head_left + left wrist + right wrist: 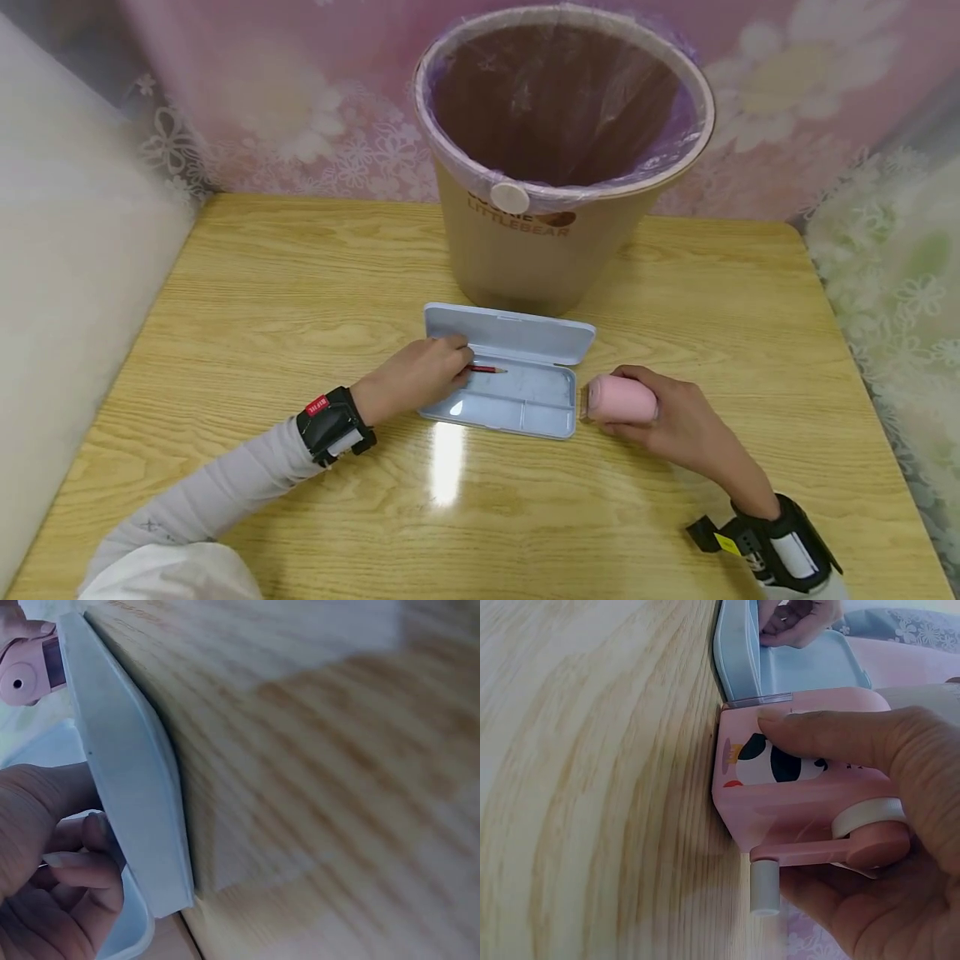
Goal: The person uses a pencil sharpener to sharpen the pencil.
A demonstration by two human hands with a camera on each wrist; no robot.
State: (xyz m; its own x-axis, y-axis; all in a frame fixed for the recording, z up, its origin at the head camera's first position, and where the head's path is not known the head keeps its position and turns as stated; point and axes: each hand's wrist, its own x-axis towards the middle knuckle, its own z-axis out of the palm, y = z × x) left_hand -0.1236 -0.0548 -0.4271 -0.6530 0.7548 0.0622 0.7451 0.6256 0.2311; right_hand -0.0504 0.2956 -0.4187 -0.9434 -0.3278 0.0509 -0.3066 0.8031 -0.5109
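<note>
A light blue pencil case (542,385) lies on the table with its lid (517,332) tipped back. My left hand (416,377) reaches into its left part, fingers curled at one end of a short red pencil (489,369), whose sharpened tip points right. In the left wrist view the case wall (135,765) hides the pencil. Just right of the case, my right hand (686,421) grips a pink pencil sharpener (621,400) from its right side. The right wrist view shows its crank (810,852) with a white knob and the thumb (821,735) across its printed face.
Behind the case stands a tall beige trash bin (536,258) lined with a purple bag. A pink floral curtain (285,100) hangs at the back of the wooden table (285,275). Light cloth borders both sides.
</note>
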